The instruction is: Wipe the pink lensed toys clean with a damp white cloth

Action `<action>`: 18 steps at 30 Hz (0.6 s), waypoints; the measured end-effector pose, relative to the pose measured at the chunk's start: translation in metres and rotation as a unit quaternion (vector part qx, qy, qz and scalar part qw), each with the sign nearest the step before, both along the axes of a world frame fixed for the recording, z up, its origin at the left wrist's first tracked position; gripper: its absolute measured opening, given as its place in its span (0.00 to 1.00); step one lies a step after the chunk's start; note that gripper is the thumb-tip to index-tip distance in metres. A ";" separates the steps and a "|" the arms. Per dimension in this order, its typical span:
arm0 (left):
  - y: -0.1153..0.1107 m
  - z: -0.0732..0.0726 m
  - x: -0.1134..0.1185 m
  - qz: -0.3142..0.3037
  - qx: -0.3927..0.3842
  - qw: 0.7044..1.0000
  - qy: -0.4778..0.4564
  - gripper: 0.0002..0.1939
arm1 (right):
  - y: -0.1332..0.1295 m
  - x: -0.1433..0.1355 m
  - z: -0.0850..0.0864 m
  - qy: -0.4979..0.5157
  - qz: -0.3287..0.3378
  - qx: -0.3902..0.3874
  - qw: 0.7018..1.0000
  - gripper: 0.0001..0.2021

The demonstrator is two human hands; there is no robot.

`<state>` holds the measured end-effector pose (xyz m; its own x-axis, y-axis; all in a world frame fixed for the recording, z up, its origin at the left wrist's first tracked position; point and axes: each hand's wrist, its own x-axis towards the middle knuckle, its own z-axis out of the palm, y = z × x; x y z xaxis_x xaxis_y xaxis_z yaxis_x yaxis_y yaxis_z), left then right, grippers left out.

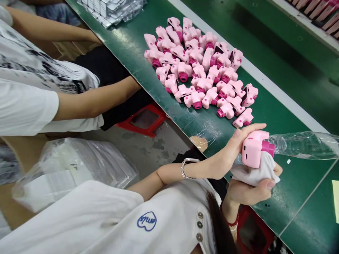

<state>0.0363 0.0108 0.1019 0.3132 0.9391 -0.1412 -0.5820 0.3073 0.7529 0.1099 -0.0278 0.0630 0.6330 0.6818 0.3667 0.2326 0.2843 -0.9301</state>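
A pink toy camera (pixel 252 150) with a dark pink lens is held up over the table's near edge. My left hand (pixel 233 150), with a silver bracelet at the wrist, grips it from behind, fingers along its upper side. In my right hand (pixel 249 192), red string at the wrist, a white cloth (pixel 255 172) is bunched against the camera's body beside the lens. Part of the right fingers is hidden behind cloth and camera. Just beyond the lens is a clear plastic bottle (pixel 304 145). Many similar pink toy cameras (pixel 196 70) lie in a pile farther up the table.
The green table (pixel 304 190) has a white strip along it. A co-worker's arm (pixel 97 98) reaches down by the table edge. Bagged items (pixel 111 10) lie at the far end. A red stool (pixel 145 120) and a plastic-wrapped bundle (pixel 79 169) are below the table. Yellow paper (pixel 335 197) lies right.
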 end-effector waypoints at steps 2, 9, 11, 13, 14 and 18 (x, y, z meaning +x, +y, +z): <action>0.001 -0.001 0.001 0.016 -0.016 1.000 0.009 0.24 | 0.000 0.001 0.001 0.011 0.014 -0.008 1.000 0.17; 0.012 -0.011 0.004 -0.038 -0.229 0.962 -0.146 0.30 | 0.010 0.006 0.002 0.147 0.021 -0.037 0.988 0.18; 0.014 -0.010 0.004 -0.040 -0.259 0.951 -0.166 0.33 | 0.011 0.008 0.000 0.143 -0.004 -0.043 0.989 0.17; 0.014 -0.006 0.003 -0.030 -0.285 0.941 -0.179 0.34 | 0.008 0.007 -0.001 0.111 -0.032 -0.040 0.993 0.16; 0.014 -0.004 0.002 -0.028 -0.294 0.938 -0.184 0.34 | 0.006 0.006 -0.001 0.095 -0.043 -0.032 0.994 0.16; 0.013 0.004 0.002 -0.022 -0.299 0.935 -0.191 0.34 | -0.004 0.000 -0.002 -0.012 -0.031 -0.004 0.999 0.18</action>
<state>0.0386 0.0241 0.1058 0.4841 0.7140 -0.5059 -0.7509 0.6358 0.1786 0.1101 -0.0315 0.0606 0.6647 0.6450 0.3771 0.2712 0.2620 -0.9262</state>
